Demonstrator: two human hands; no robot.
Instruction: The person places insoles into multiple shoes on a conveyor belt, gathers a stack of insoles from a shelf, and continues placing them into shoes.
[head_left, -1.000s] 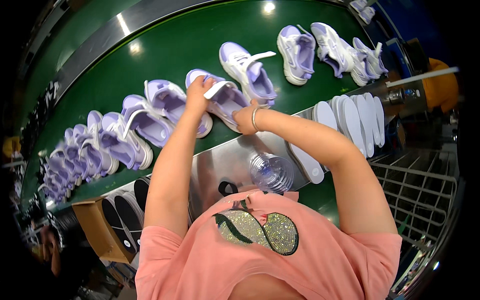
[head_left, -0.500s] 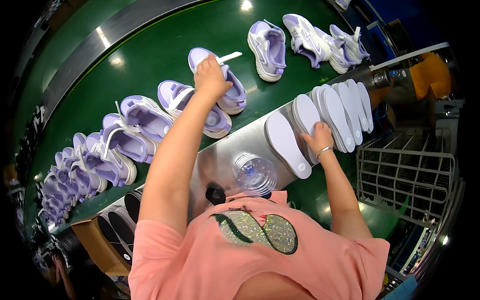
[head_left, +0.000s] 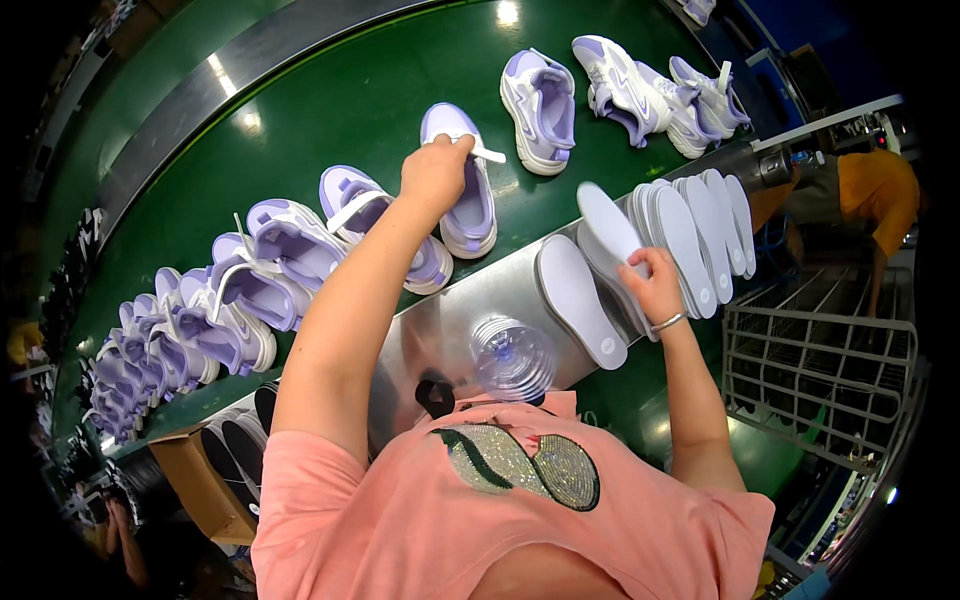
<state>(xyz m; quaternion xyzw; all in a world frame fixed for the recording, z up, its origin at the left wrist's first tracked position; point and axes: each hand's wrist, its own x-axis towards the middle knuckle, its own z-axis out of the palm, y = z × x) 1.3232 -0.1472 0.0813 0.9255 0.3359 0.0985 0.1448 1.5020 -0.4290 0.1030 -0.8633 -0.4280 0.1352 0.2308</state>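
Observation:
My left hand [head_left: 437, 178] is closed on the strap and upper of a white and lilac sneaker [head_left: 468, 218], whose toe points away from me on the green belt. In my right hand [head_left: 655, 287] is a pale lavender insole [head_left: 607, 220], pinched by its near end, with its far end tilted up off the pile. Just left of it lies another stack of insoles [head_left: 575, 295] on the metal ledge. More insole stacks [head_left: 672, 225] stand in a row to the right of the pinched one.
Several matching sneakers [head_left: 295, 240] line the green belt [head_left: 370, 110] on the left, others [head_left: 540, 110] at the right. A clear plastic bottle [head_left: 513, 358] is on the metal ledge [head_left: 430, 330]. A cardboard box [head_left: 195, 480] holds black insoles. A wire cart [head_left: 815, 370] and a co-worker [head_left: 870, 195] are at right.
The held sneaker has turned and shifted right, its toe pointing more directly away. My right hand has raised the top insole from its stack.

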